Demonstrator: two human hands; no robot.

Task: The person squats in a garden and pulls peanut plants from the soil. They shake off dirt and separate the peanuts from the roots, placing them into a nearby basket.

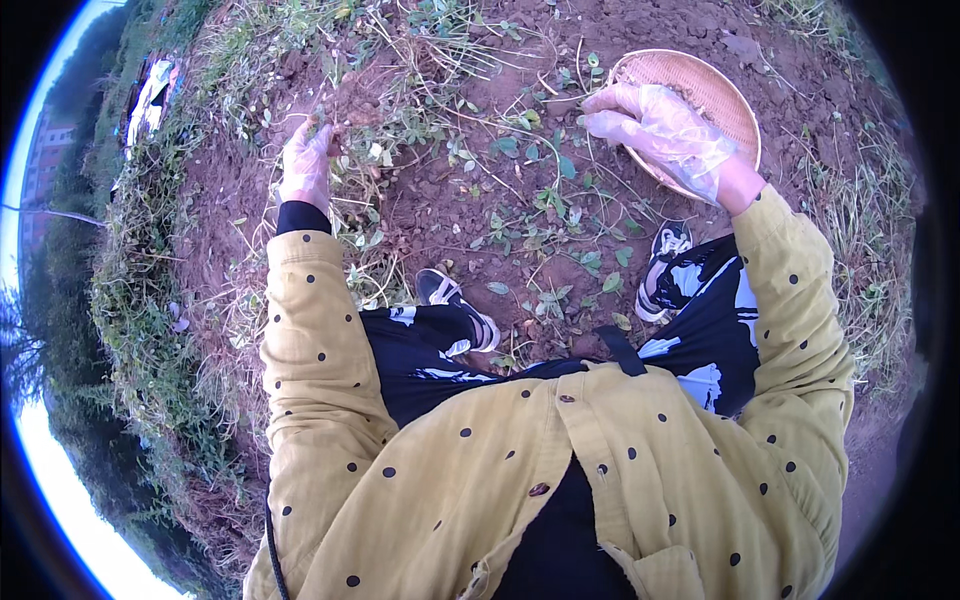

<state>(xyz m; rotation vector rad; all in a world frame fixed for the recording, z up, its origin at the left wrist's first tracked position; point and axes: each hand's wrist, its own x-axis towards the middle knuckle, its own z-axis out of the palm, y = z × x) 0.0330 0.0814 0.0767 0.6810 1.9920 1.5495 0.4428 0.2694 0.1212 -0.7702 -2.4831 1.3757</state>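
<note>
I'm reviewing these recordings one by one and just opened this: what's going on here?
A person in a mustard dotted shirt is over reddish-brown soil, both hands gloved. The left hand is at some leafy plants; whether it grips any is unclear. The right hand is over a shallow round woven basket, partly covering it; whether that hand holds anything is hidden.

Left hand [306, 165], in a clear glove, was at upper left of frame, fingertips beside tangled plants [376, 154]; grip unclear. Right hand [670, 135], also gloved, was at upper right, partly covering a round woven basket [738, 100] on brown soil [430, 208]. Two dark shoes [455, 308] stood at centre.
</note>
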